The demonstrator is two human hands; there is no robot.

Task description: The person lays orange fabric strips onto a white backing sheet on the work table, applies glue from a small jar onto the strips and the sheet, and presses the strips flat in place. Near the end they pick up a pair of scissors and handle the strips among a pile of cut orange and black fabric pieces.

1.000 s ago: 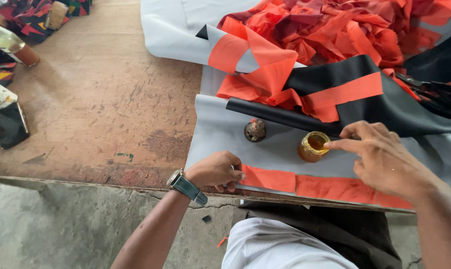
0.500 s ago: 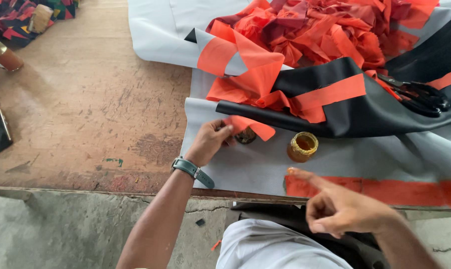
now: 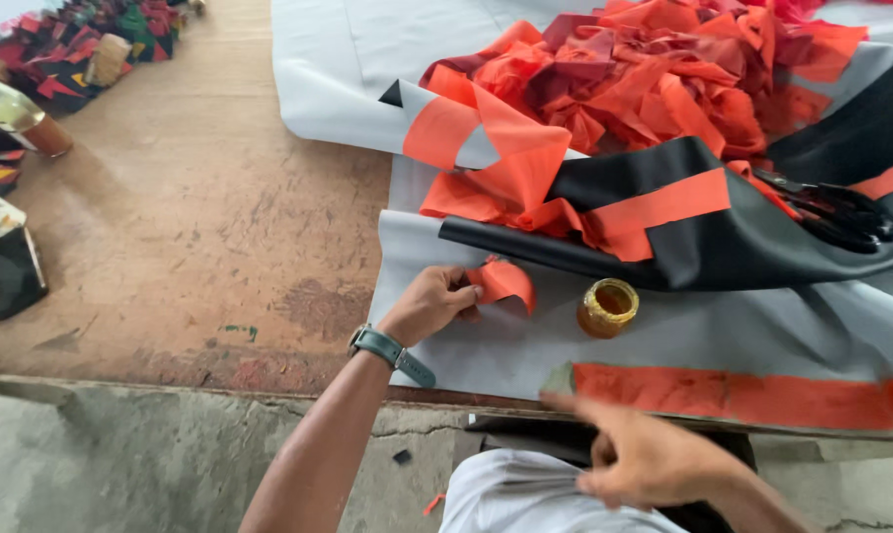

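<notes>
My left hand (image 3: 428,304), with a grey-green watch on the wrist, pinches a small orange fabric piece (image 3: 503,281) that lies on the grey fabric (image 3: 663,341). A gold thread spool (image 3: 607,307) stands just right of that piece. My right hand (image 3: 654,459) is blurred, low at the table's front edge over my white shirt. Its fingers are partly curled, and a small grey-green bit (image 3: 559,378) shows at its fingertip. An orange stripe (image 3: 752,397) runs along the grey fabric's near edge.
Black fabric with an orange band (image 3: 762,247) lies behind the spool, with black scissors (image 3: 841,212) on it at the right. A heap of orange scraps (image 3: 663,84) fills the back. Bare wooden table (image 3: 190,227) at the left holds colourful cloth pieces (image 3: 81,49).
My left hand moved from the table's front edge up to the orange piece and took hold of it. My right hand left the gold spool and drew back toward my body.
</notes>
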